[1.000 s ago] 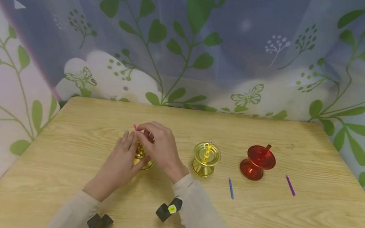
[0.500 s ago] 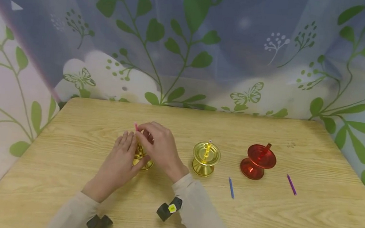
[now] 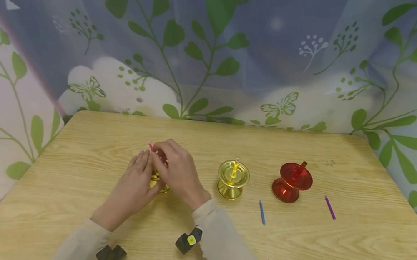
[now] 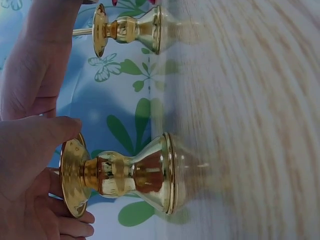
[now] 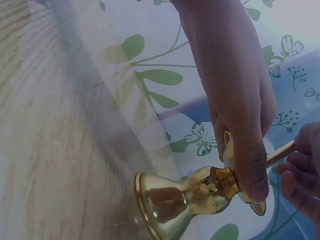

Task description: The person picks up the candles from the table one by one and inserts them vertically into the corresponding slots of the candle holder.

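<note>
A shiny gold candle holder (image 4: 115, 172) stands upright on the table at the left, largely covered by the hands in the head view. My left hand (image 3: 127, 189) grips its upper dish, the thumb over the rim and the fingers at the far side. Above the dish, my right hand (image 3: 178, 173) pinches a thin pink candle (image 3: 150, 145), whose tip sticks out past the fingertips and leans left. In the right wrist view the holder's gold stem (image 5: 281, 153) runs from the dish up to the right fingers. The candle's lower end is hidden by the fingers.
Right of the hands stands a second gold candle holder (image 3: 230, 190), then a red one (image 3: 286, 191). A blue candle (image 3: 262, 212) and a purple candle (image 3: 330, 208) lie on the wooden table (image 3: 295, 251). Leaf-patterned cloth (image 3: 214, 72) hangs behind.
The head view has shifted slightly, moving everything a little left in it. The pink candle's tip leans slightly further left than half a second ago. Both hands keep their holds.
</note>
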Demonstrator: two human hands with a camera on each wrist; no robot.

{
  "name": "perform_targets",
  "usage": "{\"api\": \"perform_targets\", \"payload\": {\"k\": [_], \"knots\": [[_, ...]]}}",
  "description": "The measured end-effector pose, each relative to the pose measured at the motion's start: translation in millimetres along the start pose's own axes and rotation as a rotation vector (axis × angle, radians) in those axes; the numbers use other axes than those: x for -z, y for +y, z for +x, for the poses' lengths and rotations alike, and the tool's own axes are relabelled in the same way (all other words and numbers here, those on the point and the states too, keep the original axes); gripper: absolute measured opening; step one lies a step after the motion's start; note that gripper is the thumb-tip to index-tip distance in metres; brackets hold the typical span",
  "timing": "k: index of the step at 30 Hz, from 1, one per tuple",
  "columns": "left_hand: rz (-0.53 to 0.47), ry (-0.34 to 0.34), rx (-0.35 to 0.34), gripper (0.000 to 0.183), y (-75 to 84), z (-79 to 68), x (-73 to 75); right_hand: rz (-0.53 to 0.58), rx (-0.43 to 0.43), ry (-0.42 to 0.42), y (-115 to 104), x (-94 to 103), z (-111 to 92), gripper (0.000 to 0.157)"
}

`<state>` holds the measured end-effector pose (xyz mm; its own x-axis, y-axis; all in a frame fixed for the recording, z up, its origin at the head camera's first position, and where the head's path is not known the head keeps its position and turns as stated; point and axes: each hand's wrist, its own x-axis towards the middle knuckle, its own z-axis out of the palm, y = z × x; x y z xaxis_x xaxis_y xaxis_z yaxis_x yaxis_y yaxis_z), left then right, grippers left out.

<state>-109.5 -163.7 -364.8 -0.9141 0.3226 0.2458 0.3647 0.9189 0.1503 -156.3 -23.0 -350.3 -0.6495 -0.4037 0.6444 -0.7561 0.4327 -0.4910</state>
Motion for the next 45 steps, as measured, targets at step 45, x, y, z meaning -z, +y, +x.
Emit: {"api": "perform_targets", "payload": {"k": [45], "knots": [[-0.009,0.054,-0.032,0.076,-1.0,-1.0,-4.4,-0.006,-0.045,0.011,-0.5,-3.3,3.7,0.012]]}}
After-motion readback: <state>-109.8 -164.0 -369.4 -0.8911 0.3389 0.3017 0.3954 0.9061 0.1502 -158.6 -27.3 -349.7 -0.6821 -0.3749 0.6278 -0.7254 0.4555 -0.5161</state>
